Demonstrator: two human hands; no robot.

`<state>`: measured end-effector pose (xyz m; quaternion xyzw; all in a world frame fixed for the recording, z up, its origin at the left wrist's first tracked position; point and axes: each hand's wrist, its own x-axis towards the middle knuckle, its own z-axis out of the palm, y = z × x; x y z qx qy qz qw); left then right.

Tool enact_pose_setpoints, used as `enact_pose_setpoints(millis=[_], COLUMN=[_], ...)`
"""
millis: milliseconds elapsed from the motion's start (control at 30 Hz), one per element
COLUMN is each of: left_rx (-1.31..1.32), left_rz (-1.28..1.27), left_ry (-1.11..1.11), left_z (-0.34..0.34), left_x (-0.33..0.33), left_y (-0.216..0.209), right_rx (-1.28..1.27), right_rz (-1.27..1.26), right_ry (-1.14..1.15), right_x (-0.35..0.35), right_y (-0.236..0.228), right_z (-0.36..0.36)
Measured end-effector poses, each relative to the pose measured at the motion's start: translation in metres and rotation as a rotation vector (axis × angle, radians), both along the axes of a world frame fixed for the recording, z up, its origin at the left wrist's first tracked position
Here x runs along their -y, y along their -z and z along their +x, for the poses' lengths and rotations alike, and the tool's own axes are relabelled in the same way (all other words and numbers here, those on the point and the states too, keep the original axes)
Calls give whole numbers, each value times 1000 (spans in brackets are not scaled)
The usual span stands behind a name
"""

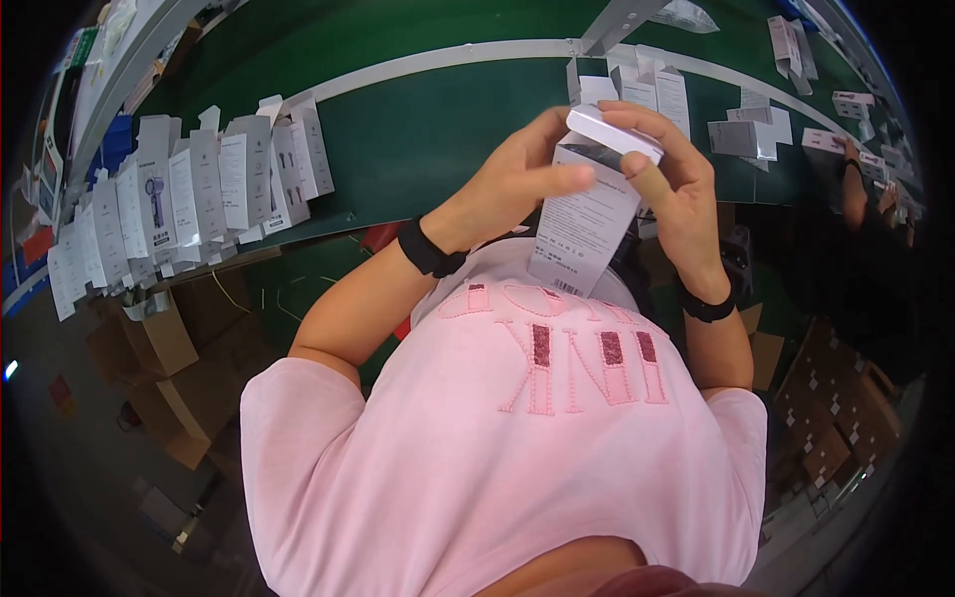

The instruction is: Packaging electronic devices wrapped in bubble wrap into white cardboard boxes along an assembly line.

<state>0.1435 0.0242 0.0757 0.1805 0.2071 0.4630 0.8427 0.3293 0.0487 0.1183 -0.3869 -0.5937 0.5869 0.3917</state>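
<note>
A tall white printed carton [582,224] stands slightly tilted in front of my chest, its top end away from me. Its top flap [609,131] is partly raised, and a dark gap shows beneath it. My left hand [512,177] grips the upper left side, the thumb lying across the front near the opening and the fingertips behind the flap. On the other side my right hand [684,194] is closed around the upper right edge, its thumb on the flap and its fingers curled over the top. What the carton contains cannot be made out.
Several white cartons [199,189] stand in a row at the table's left. More cartons [652,95] are behind my hands, with others [746,134] to the right. A metal post [615,25] rises at the back. Brown boxes [184,363] sit lower left. Another person's arm [854,184] is far right.
</note>
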Motion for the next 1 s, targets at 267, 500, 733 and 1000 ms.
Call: enact_pose_setpoints(millis=[267,500,733,1000], left_rx=[-345,-472,-499,-987], left_rz=[303,419,423,349], left_ry=[-198,-168,-42,-35], left_z=[-2,-2,11,-2], left_x=[2,-8,-9,-77], left_y=[18,27,37,37], right_rx=[334,327,565,555], right_rz=[281,164,344,73], right_ry=[-122,-146,-308,391], right_x=[1,-12,-11,-18], right_y=[1,-10,-24,-15], right_z=[1,2,24,141])
